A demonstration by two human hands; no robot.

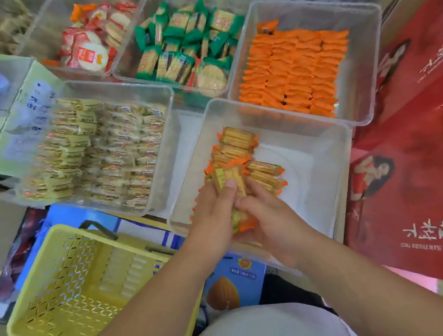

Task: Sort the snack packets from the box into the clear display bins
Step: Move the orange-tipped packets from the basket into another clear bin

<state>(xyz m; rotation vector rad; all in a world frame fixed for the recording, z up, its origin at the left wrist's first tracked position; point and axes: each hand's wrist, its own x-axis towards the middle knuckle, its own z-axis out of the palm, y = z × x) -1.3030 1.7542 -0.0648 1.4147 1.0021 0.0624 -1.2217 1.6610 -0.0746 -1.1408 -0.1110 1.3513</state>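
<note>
- The left hand (214,216) is curled round a bundle of cracker packets (229,179) with orange ends, its thumb pressed flat on the top packet.
- The right hand (269,220) grips the same bundle from the other side, with its fingers wrapped round the lower packets and touching the left hand.
- The bundle is held between both hands, just above the near end of a clear bin (304,185).
- Just beyond the fingertips, more packets of the same kind already lie in that bin — a stacked row (237,139) running away from the hands and a few loose ones (267,169) to the right of it. The rest of the bin floor is bare.
- Further ahead and to the right is a second clear bin (364,44) holding tight rows of orange packets (295,73).
- Left of the hands, a third clear bin (166,135) is packed with pale yellow packets (105,149).
- Well ahead are two more bins, one holding green packets (187,45) and the other red-and-white round cracker packets (92,49).
- Near the left forearm is a yellow basket (75,285) with dark handles.
- Below the wrists lies a blue carton (236,287) with a nut pictured on it.
- To the right of the right arm lie large red cartons (422,141).
</note>
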